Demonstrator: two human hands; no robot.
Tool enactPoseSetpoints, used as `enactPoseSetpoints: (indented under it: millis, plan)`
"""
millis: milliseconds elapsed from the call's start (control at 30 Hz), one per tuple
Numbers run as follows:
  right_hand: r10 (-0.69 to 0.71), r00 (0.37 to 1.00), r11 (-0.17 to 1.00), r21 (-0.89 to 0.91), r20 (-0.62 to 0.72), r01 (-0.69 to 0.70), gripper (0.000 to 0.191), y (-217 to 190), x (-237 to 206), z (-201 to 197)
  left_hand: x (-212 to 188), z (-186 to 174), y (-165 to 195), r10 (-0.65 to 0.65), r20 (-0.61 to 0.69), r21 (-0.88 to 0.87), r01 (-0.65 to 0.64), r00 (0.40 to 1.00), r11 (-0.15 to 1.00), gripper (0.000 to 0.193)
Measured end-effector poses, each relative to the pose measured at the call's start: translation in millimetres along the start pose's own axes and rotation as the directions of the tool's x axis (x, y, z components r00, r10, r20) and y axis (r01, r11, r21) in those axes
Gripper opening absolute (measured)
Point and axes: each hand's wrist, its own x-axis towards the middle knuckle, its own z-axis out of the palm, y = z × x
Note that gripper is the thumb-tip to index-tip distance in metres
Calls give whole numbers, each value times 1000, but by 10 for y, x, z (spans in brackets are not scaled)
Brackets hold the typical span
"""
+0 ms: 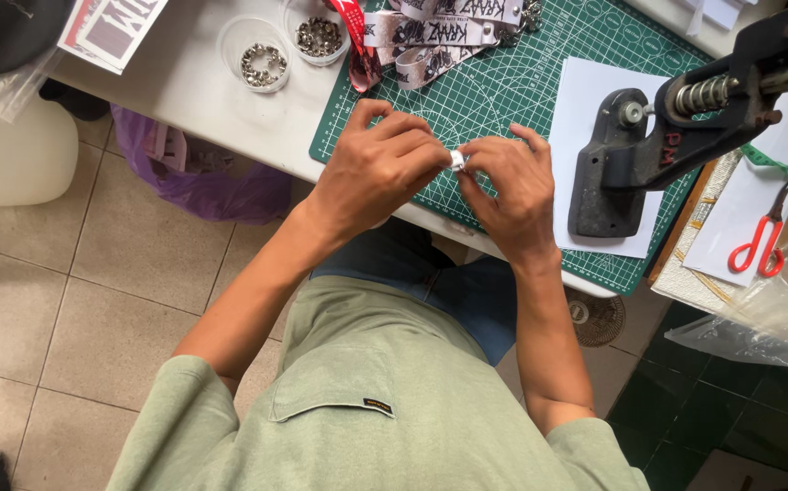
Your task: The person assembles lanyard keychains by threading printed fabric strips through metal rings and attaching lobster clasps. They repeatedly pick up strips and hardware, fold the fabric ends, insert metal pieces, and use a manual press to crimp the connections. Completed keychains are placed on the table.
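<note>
Fingers [430,155] of left hand [376,173] and right hand [512,191] pinch a small white piece [457,160] between them.

I see one small white piece [457,160], prob. folded strap or tape end w/ a bit of metal sheen; too small to tell exactly. It's pinched between the fingertips of my left hand [378,169] and right hand [512,186], which meet over it, so only a sliver shows. Pose: held up off the green cutting mat [503,91], above the mat's near edge, approx. mid-width of that edge. It's not touching the mat as far as I can tell. Rel. to the mat, both hands hover over the near edge, left one toward the mat's left corner, right one more central.
</note>
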Motion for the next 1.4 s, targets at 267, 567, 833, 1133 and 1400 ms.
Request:
enactPoseSetpoints:
  millis: [267,567,833,1133,1400]
  plan:
    - [33,998,971,-239,49,-20,19,108,7,157,-55,198,-90,57,80,164,-69,995,984,21]
    - [3,985,999,-50,170,6,25,168,-17,1,-88,211,-94,45,193,189,-82,980,979,18]
    - [116,990,992,-57,80,-112,17,146,-34,93,84,139,-215,121,242,342,-202,963,918,12]
    - [113,991,993,-53,66,-109,29,161,-68,91,250,-511,-703,-227,-154,111,245,962,963,7]
    - [194,980,979,58,42,-197,30,165,-90,45,329,-248,-1119,-258,-118,479,283,959,831,8]
